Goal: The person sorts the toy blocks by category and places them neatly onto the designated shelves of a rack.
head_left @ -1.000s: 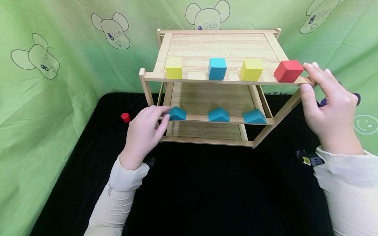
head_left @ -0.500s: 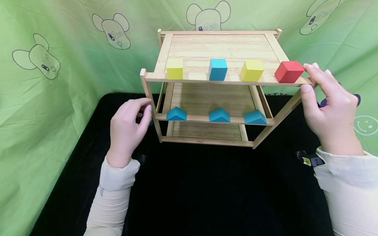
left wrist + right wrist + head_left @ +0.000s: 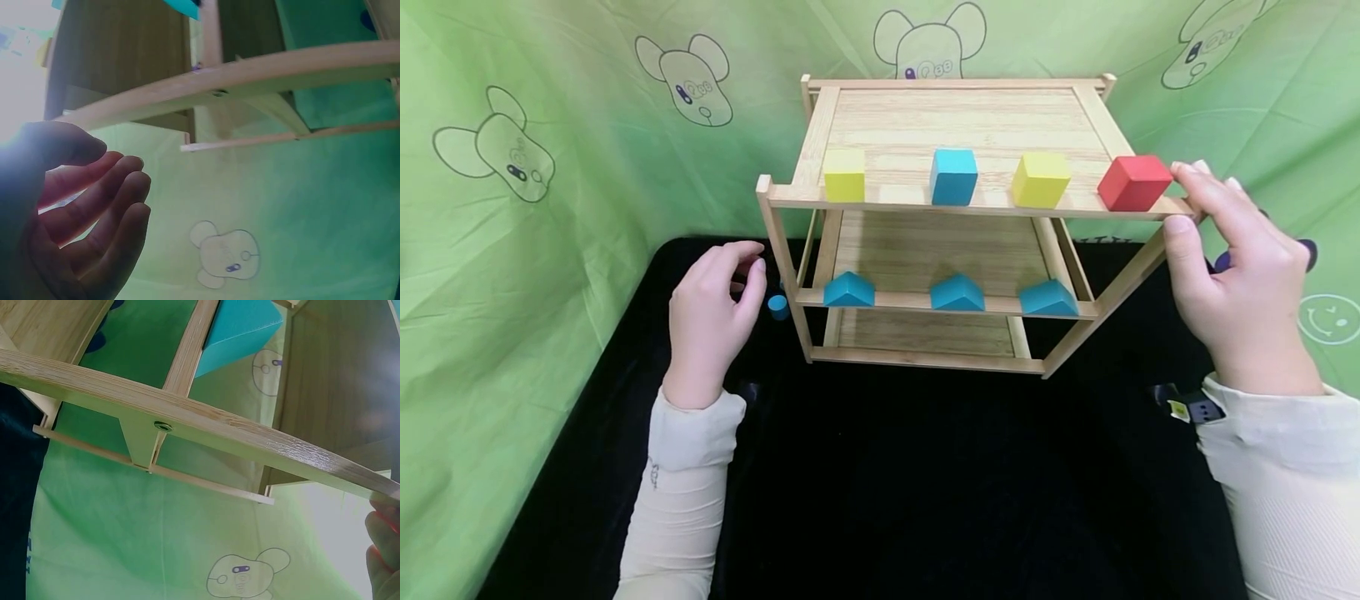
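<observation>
A three-tier wooden shelf rack point(image 3: 970, 108) stands on the black cloth. My right hand point(image 3: 1247, 267) grips its top front right corner, thumb below the fingers, beside a red cube point(image 3: 1133, 183). On that top edge also sit a yellow cube point(image 3: 845, 176), a blue block point(image 3: 953, 177) and another yellow cube point(image 3: 1041, 180). Three blue triangular blocks point(image 3: 957, 292) lie along the middle tier's front edge. My left hand point(image 3: 711, 321) hovers left of the rack, fingers loosely bent; the left wrist view shows nothing between thumb and fingers point(image 3: 125, 181).
A small blue cylinder point(image 3: 778, 307) is on the black cloth point(image 3: 925, 483) between the left hand and the rack's front left leg. Green printed fabric point(image 3: 580, 208) hangs behind and at the sides. A dark strap-like item point(image 3: 1195, 407) is by the right cuff.
My left hand has drawn back leftward from the left triangular block, which stays on the middle tier. The blue cylinder has come into sight; the red one is now covered. The right hand stays put.
</observation>
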Available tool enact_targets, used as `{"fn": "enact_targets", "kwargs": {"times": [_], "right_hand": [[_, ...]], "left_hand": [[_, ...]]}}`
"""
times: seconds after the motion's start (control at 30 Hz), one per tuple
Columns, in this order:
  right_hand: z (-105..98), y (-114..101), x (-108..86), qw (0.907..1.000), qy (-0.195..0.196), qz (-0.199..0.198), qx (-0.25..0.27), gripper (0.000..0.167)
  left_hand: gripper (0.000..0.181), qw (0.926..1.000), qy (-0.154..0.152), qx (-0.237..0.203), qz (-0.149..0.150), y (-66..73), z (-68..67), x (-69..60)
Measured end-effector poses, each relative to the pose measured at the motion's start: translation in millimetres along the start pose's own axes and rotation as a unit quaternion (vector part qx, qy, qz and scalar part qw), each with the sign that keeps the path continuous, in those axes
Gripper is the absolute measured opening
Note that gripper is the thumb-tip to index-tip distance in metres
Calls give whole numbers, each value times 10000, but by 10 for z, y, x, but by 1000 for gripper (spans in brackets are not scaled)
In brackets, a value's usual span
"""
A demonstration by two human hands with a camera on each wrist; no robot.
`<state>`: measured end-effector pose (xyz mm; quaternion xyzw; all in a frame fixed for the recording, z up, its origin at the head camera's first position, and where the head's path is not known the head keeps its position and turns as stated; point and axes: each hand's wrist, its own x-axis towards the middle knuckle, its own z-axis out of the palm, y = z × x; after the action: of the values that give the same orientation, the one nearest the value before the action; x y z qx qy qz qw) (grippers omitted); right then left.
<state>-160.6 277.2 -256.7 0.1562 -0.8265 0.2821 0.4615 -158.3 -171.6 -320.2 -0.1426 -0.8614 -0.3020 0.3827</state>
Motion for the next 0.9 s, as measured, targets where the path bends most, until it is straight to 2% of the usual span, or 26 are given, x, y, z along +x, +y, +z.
{"fn": "enact_targets", "kwargs": {"times": [0.2, 0.5, 0.67, 0.9], "right_hand": [[8, 4, -6, 9999, 36, 29, 91, 39], [-4, 6, 0, 10000, -46, 10, 66, 40], [-7, 6, 4, 9999, -31, 28, 98, 40], [-5, 7, -4, 9999, -5, 34, 154, 39]], "left_hand": [[20, 9996, -181, 71, -226, -115, 77, -9], [22, 9933, -802, -60, -831, -332, 226, -34], [24, 9852, -1172, -180, -1238, -461, 316, -62], [27, 9695, -1766, -276, -1680, -632, 435, -116]]}}
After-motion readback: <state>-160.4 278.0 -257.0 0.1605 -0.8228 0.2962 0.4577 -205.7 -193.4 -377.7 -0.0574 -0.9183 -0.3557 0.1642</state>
